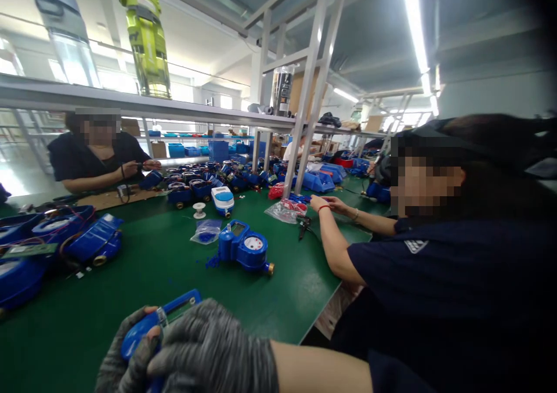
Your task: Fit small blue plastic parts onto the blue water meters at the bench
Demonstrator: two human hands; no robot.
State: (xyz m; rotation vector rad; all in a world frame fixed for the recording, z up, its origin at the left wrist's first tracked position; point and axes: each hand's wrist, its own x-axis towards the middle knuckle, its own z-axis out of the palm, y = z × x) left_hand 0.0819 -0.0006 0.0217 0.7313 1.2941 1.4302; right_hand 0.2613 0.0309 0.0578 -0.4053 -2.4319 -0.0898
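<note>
Low in the view, my left hand (126, 352) wears a grey fingerless glove and is wrapped around a blue plastic meter cover (141, 330), which has a rounded end and a rectangular frame at its far end. My right hand (213, 346), in a matching glove, lies across the cover with its fingers curled against it and hides much of it. Beyond them on the green table stands a blue water meter (243, 248) with a white dial and a brass fitting. Small blue parts (212, 262) lie beside it, near a clear plastic bag (206, 231).
Open blue meters with wires (91, 236) crowd the left. A white-and-blue meter (223, 200) and a white spool (199, 210) stand farther back. At right, a co-worker's arm (335, 242) reaches over the table (287, 288), near a black tool (304, 226). Another person (100, 155) sits opposite.
</note>
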